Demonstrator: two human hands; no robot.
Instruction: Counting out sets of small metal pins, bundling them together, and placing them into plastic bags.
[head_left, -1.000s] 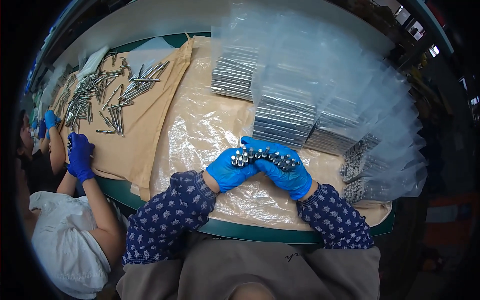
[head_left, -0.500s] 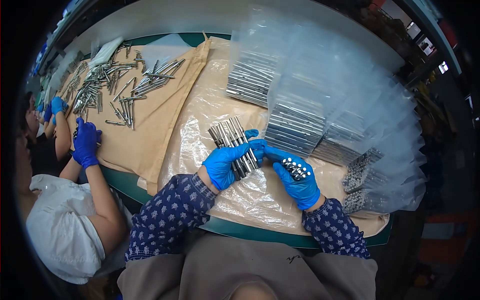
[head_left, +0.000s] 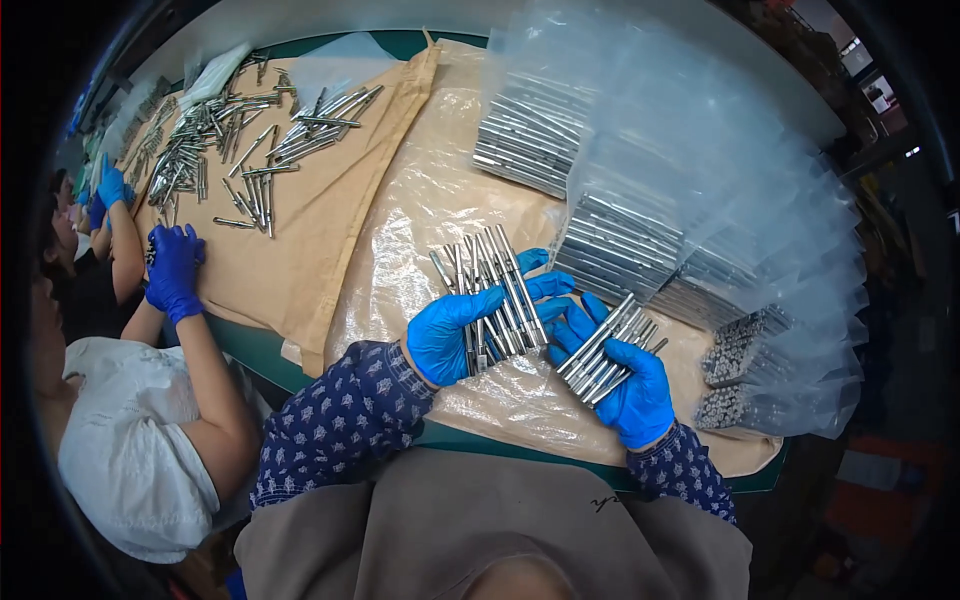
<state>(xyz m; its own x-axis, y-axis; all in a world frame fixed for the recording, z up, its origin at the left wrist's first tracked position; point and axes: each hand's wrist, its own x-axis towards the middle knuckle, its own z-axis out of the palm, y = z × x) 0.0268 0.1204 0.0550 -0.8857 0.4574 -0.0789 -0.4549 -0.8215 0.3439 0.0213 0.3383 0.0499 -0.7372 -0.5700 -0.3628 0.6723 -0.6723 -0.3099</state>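
Observation:
My left hand [head_left: 448,328], in a blue glove, holds a row of slim metal rods [head_left: 495,290] side by side, its thumb over them and its fingers behind. A second bunch of metal rods [head_left: 610,350] lies slanted in my right hand [head_left: 632,385], gloved alike, with the thumb pressed across it. The two bunches are close together above the plastic-covered brown paper. Some fingertips of both hands come near each other between the bunches; whether they touch I cannot tell.
Clear plastic bags of stacked rods [head_left: 620,245] stand at the right, with more bags [head_left: 730,400] showing rod ends. Loose rods [head_left: 215,135] lie heaped on brown paper [head_left: 330,200] at the left. A co-worker's gloved hand [head_left: 175,270] rests at that table edge; other people sit beyond.
My right hand has turned, so its rods now show their lengths instead of their ends. Its fingers have come away from the left hand's bunch. The view has shifted slightly.

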